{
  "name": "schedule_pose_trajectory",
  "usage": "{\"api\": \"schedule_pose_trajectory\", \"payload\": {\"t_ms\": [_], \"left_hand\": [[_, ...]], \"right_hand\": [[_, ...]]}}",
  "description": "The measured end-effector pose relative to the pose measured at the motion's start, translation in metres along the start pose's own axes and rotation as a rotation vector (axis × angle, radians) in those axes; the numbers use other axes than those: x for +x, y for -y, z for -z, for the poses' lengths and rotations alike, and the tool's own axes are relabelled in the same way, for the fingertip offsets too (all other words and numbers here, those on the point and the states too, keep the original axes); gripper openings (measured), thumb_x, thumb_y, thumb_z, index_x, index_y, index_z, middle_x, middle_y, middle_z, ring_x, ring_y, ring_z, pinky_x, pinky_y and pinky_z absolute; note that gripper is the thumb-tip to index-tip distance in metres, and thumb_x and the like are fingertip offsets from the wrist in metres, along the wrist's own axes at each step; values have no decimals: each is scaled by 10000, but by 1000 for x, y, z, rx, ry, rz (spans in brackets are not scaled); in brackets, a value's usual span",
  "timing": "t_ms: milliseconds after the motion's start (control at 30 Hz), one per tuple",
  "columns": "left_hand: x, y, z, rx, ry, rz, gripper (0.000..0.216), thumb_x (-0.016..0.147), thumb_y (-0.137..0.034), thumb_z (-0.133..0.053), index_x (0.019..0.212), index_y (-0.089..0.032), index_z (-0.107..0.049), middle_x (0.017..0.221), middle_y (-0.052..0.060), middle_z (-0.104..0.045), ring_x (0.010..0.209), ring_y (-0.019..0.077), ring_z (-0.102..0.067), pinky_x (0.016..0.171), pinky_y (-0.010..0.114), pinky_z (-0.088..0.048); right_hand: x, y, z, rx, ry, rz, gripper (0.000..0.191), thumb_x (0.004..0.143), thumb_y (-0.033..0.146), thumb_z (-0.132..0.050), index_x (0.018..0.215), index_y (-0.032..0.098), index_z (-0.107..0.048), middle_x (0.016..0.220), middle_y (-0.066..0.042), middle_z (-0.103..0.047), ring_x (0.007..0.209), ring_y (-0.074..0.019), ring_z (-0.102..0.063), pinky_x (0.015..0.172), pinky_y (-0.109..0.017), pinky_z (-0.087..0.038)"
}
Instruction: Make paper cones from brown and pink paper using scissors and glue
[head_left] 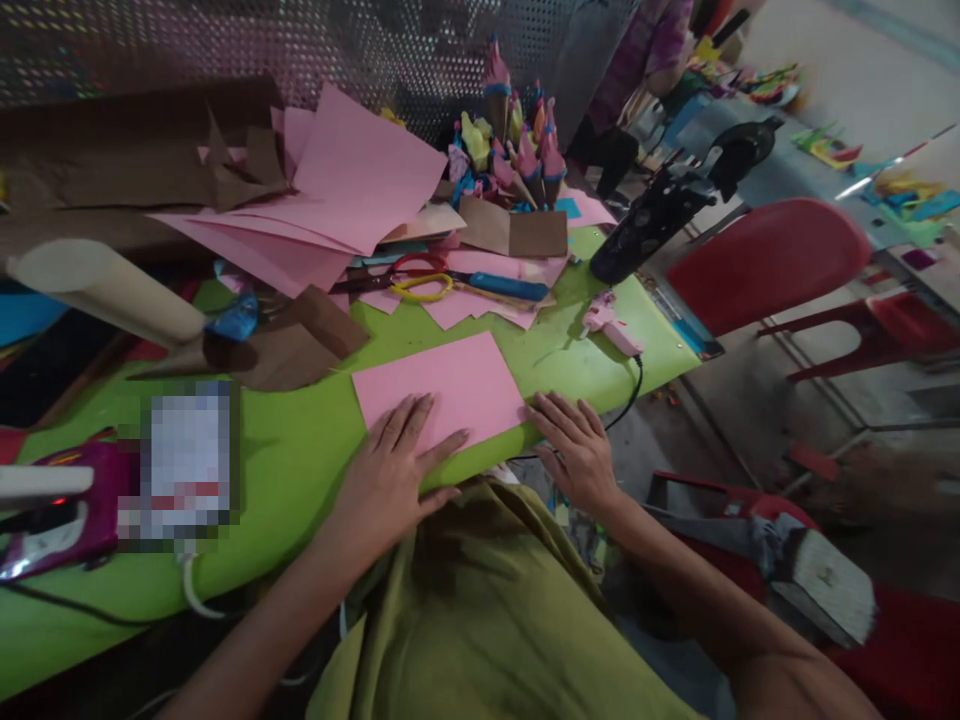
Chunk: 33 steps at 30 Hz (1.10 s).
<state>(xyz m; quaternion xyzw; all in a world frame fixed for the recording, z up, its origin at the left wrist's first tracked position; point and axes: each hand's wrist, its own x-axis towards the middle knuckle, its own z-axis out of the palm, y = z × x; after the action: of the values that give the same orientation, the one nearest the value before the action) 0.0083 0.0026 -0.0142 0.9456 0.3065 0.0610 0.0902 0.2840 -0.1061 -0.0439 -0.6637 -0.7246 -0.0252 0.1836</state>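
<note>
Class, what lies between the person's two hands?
In the head view, part of the pink sheet and some green table lie between left hand and right hand.

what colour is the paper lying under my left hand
The paper is plain pink, best seen in the head view.

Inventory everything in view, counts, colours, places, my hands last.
Rectangular paper: one, pink, table front
Smooth table: one, green, centre
Loose paper sheets: several, pink, back
Torn paper: several, brown, left
Looped scissors: apparently one, red and yellow, middle
Slim tool: one, blue, beside scissors
Pistol-shaped glue gun: one, pink, right
Paper cones: several, pink and brown, back
Thick cylinder: one, cream, left
Boxy device: one, purple, left
Cylindrical object: one, black, behind glue gun
Plastic chairs: several, red, right
Perforated panel: one, grey, background
Another person: one, purple top, background
Left hand: one, bare, on paper
Right hand: one, bare, paper's right corner
</note>
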Motion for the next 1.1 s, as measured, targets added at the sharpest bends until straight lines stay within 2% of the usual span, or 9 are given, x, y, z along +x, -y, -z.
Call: {"api": "schedule_pose_trajectory", "payload": {"t_ms": [100, 233, 367, 500, 700, 833, 967, 1100], "left_hand": [[0, -1, 1, 10, 24, -2, 742, 836, -533, -706, 1508, -428, -409, 1675, 82, -247, 1514, 385, -266, 1181, 578, -314], [0, -2, 0, 13, 53, -4, 770, 844, -560, -678, 1533, -412, -367, 1681, 93, -229, 1518, 390, -255, 1195, 574, -290], [-2, 0, -1, 12, 50, -35, 785, 854, -561, -665, 1548, -371, -351, 1689, 109, -203, 1524, 397, -236, 1209, 562, -261], [-11, 3, 4, 41, 62, -36, 734, 879, -520, -658, 1538, -415, -351, 1684, 87, -229, 1519, 368, -267, 1202, 555, -266], [-55, 8, 11, 136, 86, 87, 653, 933, -433, -617, 1530, -436, -351, 1648, 62, -328, 1496, 340, -331, 1179, 598, -283], [-77, 6, 8, 137, 61, 166, 590, 953, -481, -556, 1517, -418, -393, 1618, 50, -385, 1466, 359, -379, 1163, 627, -290], [-79, 4, 6, 131, 37, 179, 573, 960, -498, -530, 1512, -401, -412, 1600, 59, -412, 1447, 364, -408, 1152, 630, -302], [-77, 4, 4, 128, 5, 185, 541, 975, -479, -502, 1504, -391, -432, 1587, 62, -432, 1435, 360, -426, 1145, 632, -303]], "right_hand": [[6, 16, 2, 64, -41, 40, 546, 974, 318, -500, 1516, 276, -446, 1506, -86, -544, 1438, -281, -454, 1192, -533, -327], [12, 39, -6, 186, 83, 217, 592, 971, 310, -523, 1545, 242, -395, 1519, -95, -526, 1439, -246, -455, 1182, -479, -375], [11, 43, -14, 192, 111, 185, 530, 981, 256, -516, 1508, 252, -457, 1493, -83, -556, 1425, -235, -476, 1170, -473, -402], [11, 39, -15, 159, 102, 203, 492, 997, 256, -500, 1489, 250, -477, 1496, -66, -553, 1429, -224, -471, 1174, -453, -392], [10, 38, -15, 155, 53, 227, 508, 996, 254, -511, 1501, 252, -455, 1470, -70, -585, 1402, -228, -503, 1162, -444, -390], [11, 43, -14, 124, 51, 238, 528, 979, 294, -556, 1499, 299, -463, 1474, -76, -579, 1397, -257, -495, 1167, -467, -372], [14, 53, -12, 52, 99, 210, 483, 930, 400, -633, 1409, 388, -568, 1474, -80, -555, 1374, -315, -487, 1135, -519, -378], [11, 48, -11, 49, 89, 222, 479, 963, 355, -584, 1439, 324, -541, 1478, -81, -563, 1387, -278, -484, 1160, -474, -350]]}}
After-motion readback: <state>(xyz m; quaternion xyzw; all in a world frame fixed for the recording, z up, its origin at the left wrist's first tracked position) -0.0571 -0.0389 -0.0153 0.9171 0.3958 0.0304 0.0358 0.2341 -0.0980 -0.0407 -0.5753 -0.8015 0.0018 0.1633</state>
